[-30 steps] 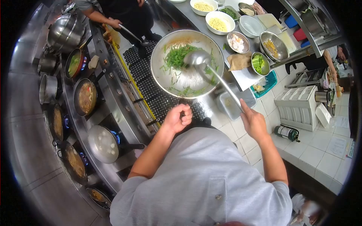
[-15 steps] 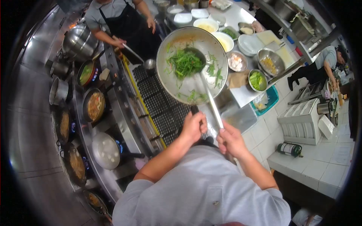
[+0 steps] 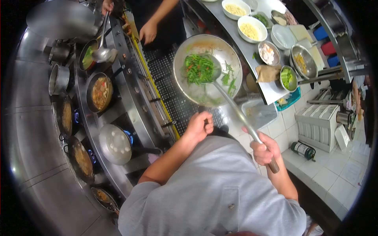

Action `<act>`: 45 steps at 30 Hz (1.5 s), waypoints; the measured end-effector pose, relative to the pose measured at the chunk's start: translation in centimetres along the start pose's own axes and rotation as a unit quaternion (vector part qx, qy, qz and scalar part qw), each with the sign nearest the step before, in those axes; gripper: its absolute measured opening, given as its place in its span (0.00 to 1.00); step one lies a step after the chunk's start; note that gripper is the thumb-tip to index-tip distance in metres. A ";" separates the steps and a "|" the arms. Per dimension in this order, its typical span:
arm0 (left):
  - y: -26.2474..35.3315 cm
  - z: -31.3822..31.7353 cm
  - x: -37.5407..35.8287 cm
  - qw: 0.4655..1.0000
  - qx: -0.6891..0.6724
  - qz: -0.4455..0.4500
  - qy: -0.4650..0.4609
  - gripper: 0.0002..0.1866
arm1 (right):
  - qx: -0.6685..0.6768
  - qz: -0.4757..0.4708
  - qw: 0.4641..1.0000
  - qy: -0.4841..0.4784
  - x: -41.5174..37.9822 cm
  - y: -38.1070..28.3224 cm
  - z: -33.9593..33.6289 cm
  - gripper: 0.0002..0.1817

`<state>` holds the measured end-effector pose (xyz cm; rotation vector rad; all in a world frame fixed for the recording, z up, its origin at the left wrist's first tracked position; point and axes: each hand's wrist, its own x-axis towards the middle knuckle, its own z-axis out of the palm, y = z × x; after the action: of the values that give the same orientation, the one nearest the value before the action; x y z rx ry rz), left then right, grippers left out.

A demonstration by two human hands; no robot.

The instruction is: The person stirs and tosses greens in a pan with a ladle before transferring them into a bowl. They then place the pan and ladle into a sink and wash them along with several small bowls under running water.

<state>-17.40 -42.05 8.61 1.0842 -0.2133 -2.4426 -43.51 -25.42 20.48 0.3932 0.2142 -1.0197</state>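
My left hand [image 3: 200,126] is closed around the handle of a wide, light-coloured pan [image 3: 187,89], held up in front of my body. In the pan lies a heap of chopped green vegetables [image 3: 199,69] with small orange-red bits, and loose green leaves stick to its right side. My right hand [image 3: 264,149] grips a long metal ladle [image 3: 233,103] near the wooden end of its handle. The ladle's bowl rests inside the pan, against the right side of the heap, partly covered by the greens.
To the left, a stove [image 3: 136,106] carries several pans, including a white-filled pan [image 3: 115,144] and a stew pan [image 3: 99,92]. A co-worker's hand [image 3: 149,31] is beyond; their other hand holds a ladle [image 3: 103,55]. At right, a counter [image 3: 271,92] bears noodle bowls [image 3: 252,29].
My right hand has moved right and towards me, with more ladle handle showing. The pan has shifted slightly right and the greens look more compact. The co-worker's ladle has swung left over the stove.
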 end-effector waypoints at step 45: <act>22.4 17.6 17.8 0.995 0.021 -0.033 -0.090 0.03 | -0.138 -0.307 0.942 -0.002 16.3 -41.8 20.0 0.25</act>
<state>-33.07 -70.89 15.85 0.9001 -0.2928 -2.6075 -71.23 -65.84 23.76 0.0595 0.4900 -1.5790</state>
